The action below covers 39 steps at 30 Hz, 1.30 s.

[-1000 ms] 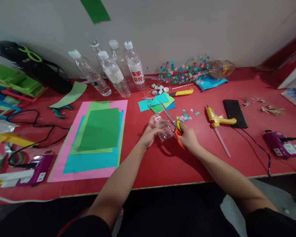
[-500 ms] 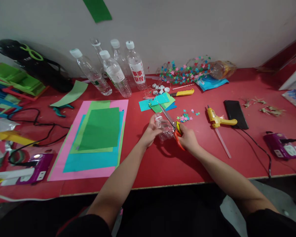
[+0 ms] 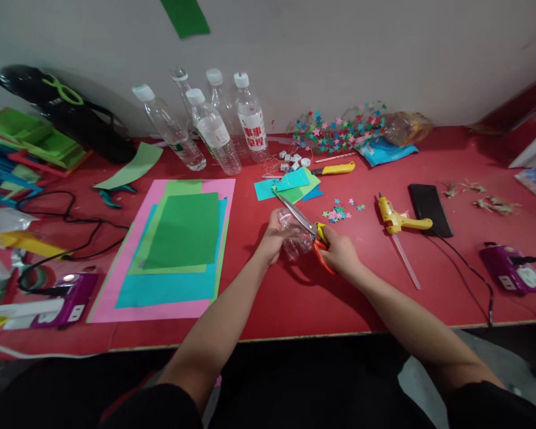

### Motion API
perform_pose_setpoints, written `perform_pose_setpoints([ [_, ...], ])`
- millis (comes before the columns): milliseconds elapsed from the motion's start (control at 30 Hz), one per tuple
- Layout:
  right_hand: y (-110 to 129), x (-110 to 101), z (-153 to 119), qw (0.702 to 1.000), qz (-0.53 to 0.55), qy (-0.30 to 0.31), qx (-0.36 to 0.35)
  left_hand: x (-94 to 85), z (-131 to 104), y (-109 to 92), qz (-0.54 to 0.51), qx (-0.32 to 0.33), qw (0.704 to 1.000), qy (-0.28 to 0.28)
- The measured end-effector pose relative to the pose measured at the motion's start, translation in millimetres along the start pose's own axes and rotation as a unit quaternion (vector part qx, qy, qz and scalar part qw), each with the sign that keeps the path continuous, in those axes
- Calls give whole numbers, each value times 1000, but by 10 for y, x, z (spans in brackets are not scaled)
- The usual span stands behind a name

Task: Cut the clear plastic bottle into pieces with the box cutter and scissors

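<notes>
Fingers of my left hand are closed round a clear plastic bottle piece, held just above the red table. My right hand grips scissors with orange and yellow handles. Their metal blades point up and to the left, over the upper side of the bottle piece. I cannot tell whether the blades touch the plastic. Beyond the blade tips lie small blue and green paper cards. Several paper stars are scattered to the right of the scissors.
Several clear bottles stand along the wall. Stacked coloured sheets lie on the left. A yellow glue gun, a black phone and a purple power socket with cables are on the right. A yellow cutter lies behind.
The scissors have turned a little, their tips swinging left and lower over the bottle piece. Both hands keep their holds. The whole view has shifted slightly.
</notes>
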State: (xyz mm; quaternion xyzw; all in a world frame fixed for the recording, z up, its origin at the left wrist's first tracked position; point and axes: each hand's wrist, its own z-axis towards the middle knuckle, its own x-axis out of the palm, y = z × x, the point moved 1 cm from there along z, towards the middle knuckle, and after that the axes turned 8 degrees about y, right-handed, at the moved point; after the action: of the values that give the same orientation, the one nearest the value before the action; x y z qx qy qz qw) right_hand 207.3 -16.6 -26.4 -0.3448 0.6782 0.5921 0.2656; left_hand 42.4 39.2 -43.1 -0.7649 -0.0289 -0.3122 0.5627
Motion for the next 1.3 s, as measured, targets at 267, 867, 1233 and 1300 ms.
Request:
perform_pose_setpoints([
  [267,6,-227,-28,996,58,49,-40,-107,32,-85,29,32,998,-51],
  [867,-23,-476,-223,946,66,311,-62,-406,139,-276,20,195,951,-240],
  [1233,75,-358,-243,924,177,336,-50,-263,57,-253,84,216,953,-194],
  [1300,88,-355,-250,918,189,344,-49,-235,41,-275,85,222,952,-190],
])
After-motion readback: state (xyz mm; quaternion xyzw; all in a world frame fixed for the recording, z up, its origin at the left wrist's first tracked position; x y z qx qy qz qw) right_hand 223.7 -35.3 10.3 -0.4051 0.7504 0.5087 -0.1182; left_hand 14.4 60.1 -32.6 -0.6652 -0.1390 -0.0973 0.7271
